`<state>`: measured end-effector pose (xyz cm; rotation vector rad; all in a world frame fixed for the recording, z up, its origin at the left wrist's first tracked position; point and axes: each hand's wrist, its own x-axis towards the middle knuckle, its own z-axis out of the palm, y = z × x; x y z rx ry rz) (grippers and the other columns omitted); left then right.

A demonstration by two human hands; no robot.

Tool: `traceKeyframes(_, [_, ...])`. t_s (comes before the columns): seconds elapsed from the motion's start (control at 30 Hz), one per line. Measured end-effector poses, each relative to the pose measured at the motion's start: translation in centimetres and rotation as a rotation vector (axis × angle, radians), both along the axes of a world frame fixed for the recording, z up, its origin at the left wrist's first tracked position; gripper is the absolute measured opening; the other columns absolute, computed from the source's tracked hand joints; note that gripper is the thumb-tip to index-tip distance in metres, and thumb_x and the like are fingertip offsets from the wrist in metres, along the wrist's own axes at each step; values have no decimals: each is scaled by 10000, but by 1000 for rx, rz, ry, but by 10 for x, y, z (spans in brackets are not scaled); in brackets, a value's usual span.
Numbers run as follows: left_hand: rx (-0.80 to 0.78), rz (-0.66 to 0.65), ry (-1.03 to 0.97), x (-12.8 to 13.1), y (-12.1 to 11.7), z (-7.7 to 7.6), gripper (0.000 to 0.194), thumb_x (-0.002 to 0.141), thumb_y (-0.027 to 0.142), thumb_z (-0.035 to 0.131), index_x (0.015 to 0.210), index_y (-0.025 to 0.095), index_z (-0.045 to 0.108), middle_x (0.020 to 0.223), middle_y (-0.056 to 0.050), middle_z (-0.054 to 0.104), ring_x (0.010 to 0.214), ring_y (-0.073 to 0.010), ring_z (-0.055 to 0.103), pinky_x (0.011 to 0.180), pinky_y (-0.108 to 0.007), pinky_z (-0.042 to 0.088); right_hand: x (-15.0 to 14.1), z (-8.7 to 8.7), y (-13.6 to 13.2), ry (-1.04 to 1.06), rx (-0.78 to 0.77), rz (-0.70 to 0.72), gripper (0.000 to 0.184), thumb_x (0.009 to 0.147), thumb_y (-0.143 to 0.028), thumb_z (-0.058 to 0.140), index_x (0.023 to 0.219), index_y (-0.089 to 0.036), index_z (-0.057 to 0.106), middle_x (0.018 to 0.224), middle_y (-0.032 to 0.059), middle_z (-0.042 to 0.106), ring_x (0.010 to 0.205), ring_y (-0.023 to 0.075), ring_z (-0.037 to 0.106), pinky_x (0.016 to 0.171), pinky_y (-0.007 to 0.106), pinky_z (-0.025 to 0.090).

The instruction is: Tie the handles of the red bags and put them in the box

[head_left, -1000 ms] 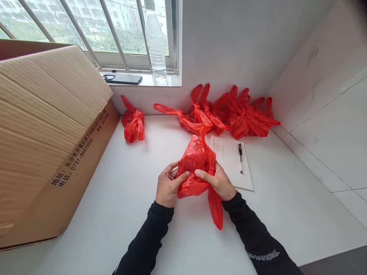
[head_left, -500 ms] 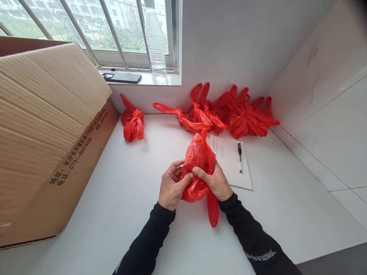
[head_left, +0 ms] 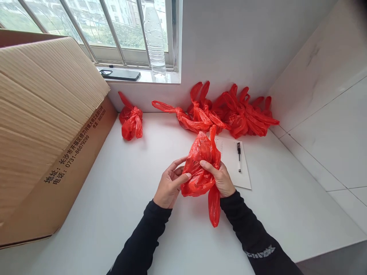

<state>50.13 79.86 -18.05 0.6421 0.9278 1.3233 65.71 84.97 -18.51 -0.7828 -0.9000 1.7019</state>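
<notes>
Left hand (head_left: 169, 187) half-curled, thumb and fingers on the bag (head_left: 197, 175); right hand (head_left: 225, 181) closed round its other side, above the table (head_left: 114, 229) — looks knotted, like the other bags (head_left: 246, 116); what's left, I can't tell

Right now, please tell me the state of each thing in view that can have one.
Held red bag: knotted, gripped by the left hand and right hand.
Lone red bag: knotted, beside the box.
Row of red bags: visible knots tied, bunched by the wall.
Box: top open.
Pen: lying on the paper.
Phone: lying flat.
Bottle: upright.
</notes>
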Motion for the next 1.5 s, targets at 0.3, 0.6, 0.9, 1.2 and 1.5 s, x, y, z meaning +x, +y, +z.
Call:
traceKeyframes(0.3, [4, 53, -41, 4, 2, -4, 621, 709, 187, 858, 1284, 206, 626, 1123, -92, 724, 1031, -271, 698, 816, -340, 583, -2, 0, -1, -7, 24, -123, 338, 785, -309, 828, 1089, -223, 707, 1001, 23, 773, 966, 261, 733, 905, 424, 602])
traceKeyframes(0.6, [57, 57, -29, 6, 1, -8, 658, 695, 187, 877, 1296, 211, 610, 1113, -80, 702, 1044, -255, 676, 853, -357, 583, -1, -3, -3, -140, 102, -129, 364, 798, -365, 805, 1114, -234, 682, 1065, 41, 758, 982, 268, 723, 923, 451, 582])
traceKeyframes(0.9, [186, 227, 44, 3, 2, -9, 554, 731, 171, 851, 1243, 234, 649, 1177, -72, 696, 1077, -234, 664, 904, -346, 566, 3, 5, -3, -227, 218, 114, 616, 788, -318, 817, 1314, -275, 499, 1286, 63, 660, 1212, 287, 632, 1059, 504, 514])
traceKeyframes(1.2, [166, 173, 260, 2, 2, -9, 587, 836, 299, 761, 1381, 282, 542, 1399, -89, 574, 1235, -270, 581, 1023, -414, 498, 5, -5, -1, -242, 211, 75, 636, 796, -251, 792, 1340, -276, 463, 1307, 67, 634, 1224, 280, 619, 1088, 505, 488])
traceKeyframes(1.5, [219, 55, 347, -1, -2, -4, 670, 779, 273, 810, 1386, 238, 530, 1252, -111, 654, 1144, -284, 632, 1004, -459, 510, 8, -3, 0, -108, 167, 133, 554, 777, -160, 753, 1259, -269, 504, 1103, 25, 700, 1012, 246, 678, 969, 464, 543])
